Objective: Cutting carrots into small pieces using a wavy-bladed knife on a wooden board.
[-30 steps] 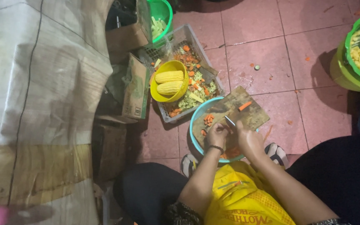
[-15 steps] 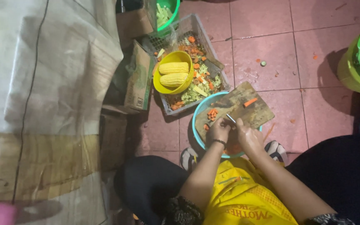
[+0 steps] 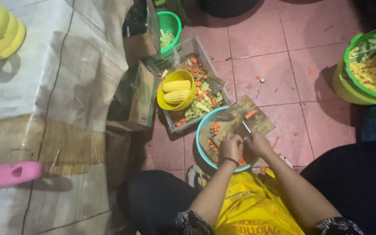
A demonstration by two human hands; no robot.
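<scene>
Wooden and worn, a cutting board [image 3: 236, 119] lies tilted across the rim of a teal basin [image 3: 202, 130] at centre frame, on a pink tiled floor [image 3: 257, 48]. Both hands meet at the board's lower edge. The left hand [image 3: 231, 147], a dark band at its wrist, is curled with the fingers bunched tight; what it pins down is hidden beneath the knuckles. The right hand [image 3: 257, 144] is closed around a knife [image 3: 246, 127], of which only a thin pale sliver of blade shows, pointing toward the upper part of the frame; the handle is lost inside the grip. Orange carrot pieces [image 3: 215, 127] sit in a small heap on the board's left side, and one longer carrot stick [image 3: 251, 114] lies near its upper right corner. Inside the basin, most of what lies under the board and hands cannot be made out.

Just above and left of the basin stands a grey crate [image 3: 196, 48] of mixed chopped vegetables, with a yellow bowl [image 3: 165, 96] holding two corn cobs [image 3: 176, 90]. A green bucket [image 3: 349, 85] at the right edge is cut off by the frame. Upper left, a sheet-covered surface [image 3: 57, 87] fills the frame; a yellow object at its corner and a pink one at the left edge are both cropped.
</scene>
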